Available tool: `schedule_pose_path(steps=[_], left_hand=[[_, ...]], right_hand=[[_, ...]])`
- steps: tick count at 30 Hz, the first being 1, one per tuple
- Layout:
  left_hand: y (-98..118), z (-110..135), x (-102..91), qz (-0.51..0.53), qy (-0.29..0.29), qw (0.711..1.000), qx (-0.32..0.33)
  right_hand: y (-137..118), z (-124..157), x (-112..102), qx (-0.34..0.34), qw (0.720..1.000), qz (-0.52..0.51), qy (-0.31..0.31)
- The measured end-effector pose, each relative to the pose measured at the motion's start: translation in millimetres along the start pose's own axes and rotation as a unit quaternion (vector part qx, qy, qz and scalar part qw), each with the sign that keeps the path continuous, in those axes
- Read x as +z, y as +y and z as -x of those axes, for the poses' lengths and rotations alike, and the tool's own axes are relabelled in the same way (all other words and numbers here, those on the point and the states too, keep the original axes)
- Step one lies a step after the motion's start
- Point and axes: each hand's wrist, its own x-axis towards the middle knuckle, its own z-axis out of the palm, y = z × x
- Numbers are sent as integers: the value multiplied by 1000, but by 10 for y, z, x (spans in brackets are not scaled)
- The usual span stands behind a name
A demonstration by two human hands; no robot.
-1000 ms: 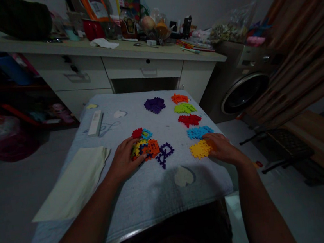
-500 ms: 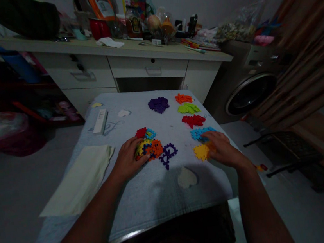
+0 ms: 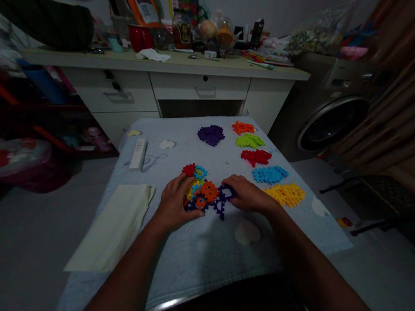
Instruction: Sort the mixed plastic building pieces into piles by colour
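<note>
A mixed heap of coloured plastic interlocking pieces (image 3: 201, 189) lies in the middle of the grey cloth-covered table (image 3: 190, 258). My left hand (image 3: 174, 205) rests curled over the heap's left side. My right hand (image 3: 248, 196) lies at the heap's right side, its fingers on a purple piece (image 3: 223, 199). Along the right side lie sorted piles: orange (image 3: 243, 127), green (image 3: 250, 141), red (image 3: 256, 156), blue (image 3: 270, 174) and yellow (image 3: 286, 194). A purple pile (image 3: 211, 135) sits further back.
A folded pale cloth (image 3: 114, 226) lies on the table's left. A white box (image 3: 138, 154) lies at the back left. A cluttered desk with drawers (image 3: 183, 82) stands behind, a washing machine (image 3: 333, 115) to the right.
My right hand left the yellow pile and moved left to the purple piece at the mixed heap. The left hand stayed on the heap. The camera shifted a little.
</note>
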Motion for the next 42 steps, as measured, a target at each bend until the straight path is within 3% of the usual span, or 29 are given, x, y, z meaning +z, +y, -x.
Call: schedule_pose_path(steps=[5, 9, 17, 25, 29, 35, 39, 42], left_hand=[[2, -5, 14, -6, 7, 1000, -4], [39, -28, 20, -6, 32, 999, -5], [54, -69, 38, 8, 78, 997, -6], [11, -63, 78, 17, 91, 996, -6], [39, -75, 59, 19, 94, 995, -13], [80, -92, 19, 25, 96, 995, -24], [62, -89, 41, 24, 91, 995, -30], [50, -80, 53, 24, 88, 995, -25]], right_hand=[[28, -109, -208, 45, 998, -10, 31], [137, -465, -289, 72, 991, -25, 110], [428, -1282, -6, 188, 927, -93, 310], [574, -1754, -1, 230, 880, -133, 392], [659, -1887, -14, 262, 871, -140, 391], [660, -1844, -18, 265, 899, -120, 328], [500, -1528, -47, 219, 927, -89, 293], [295, -1126, -93, 183, 962, -74, 191]])
